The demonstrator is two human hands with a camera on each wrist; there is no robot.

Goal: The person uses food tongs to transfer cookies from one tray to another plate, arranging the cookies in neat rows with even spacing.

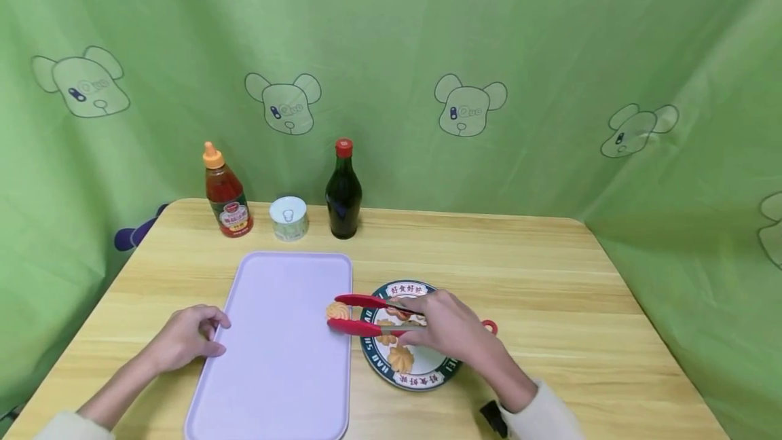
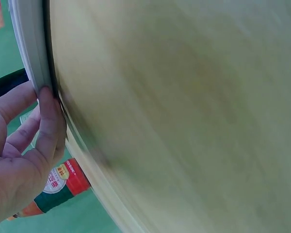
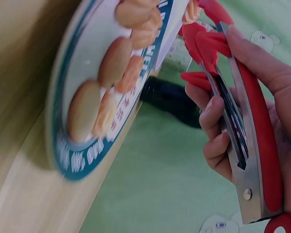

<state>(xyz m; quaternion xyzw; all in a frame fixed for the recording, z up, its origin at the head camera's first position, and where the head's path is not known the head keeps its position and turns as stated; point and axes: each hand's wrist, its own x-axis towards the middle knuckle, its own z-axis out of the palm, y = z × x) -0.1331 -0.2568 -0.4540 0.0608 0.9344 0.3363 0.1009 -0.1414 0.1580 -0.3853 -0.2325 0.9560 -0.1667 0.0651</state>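
My right hand [image 1: 449,331] grips red-and-steel tongs [image 3: 252,131], seen up close in the right wrist view. The red tips of the tongs pinch a swirled cookie [image 1: 337,312] over the right edge of a pale lilac tray [image 1: 275,358]. Below the tongs is a round plate [image 1: 421,386] with a dark green lettered rim, carrying several cookies [image 3: 85,111]. At the tray's left edge, my left hand [image 1: 186,339] holds the rim between curled fingers [image 2: 48,116] and thumb, as the left wrist view also shows.
Along the back of the wooden table [image 1: 519,250] stand a red sauce bottle [image 1: 229,199] with an orange cap, a short can [image 1: 289,219] and a dark bottle [image 1: 344,195] with a red cap. Behind them hangs a green curtain [image 1: 379,32] printed with bear heads.
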